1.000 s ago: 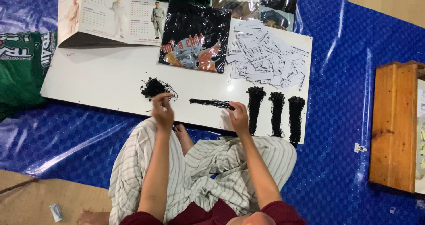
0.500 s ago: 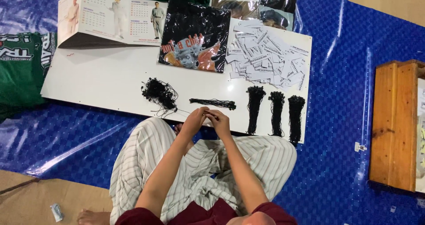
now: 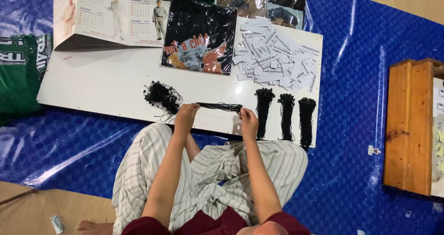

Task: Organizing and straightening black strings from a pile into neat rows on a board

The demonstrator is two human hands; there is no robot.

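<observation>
**Hands at a strand of black cord**

Head view: the left hand [image 3: 186, 114] and right hand [image 3: 248, 120] pinch opposite ends of a thin bundle of black cord [image 3: 218, 106], stretched across the white flat board [image 3: 101, 85], between a loose black cord tangle [image 3: 161, 95] and three upright black cord bundles [image 3: 286, 115].

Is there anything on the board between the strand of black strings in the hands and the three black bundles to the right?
Nothing visible. The left hand and right hand hold the black strings stretched above the white board. Only bare board shows between the right hand and the nearest black bundle.
</observation>
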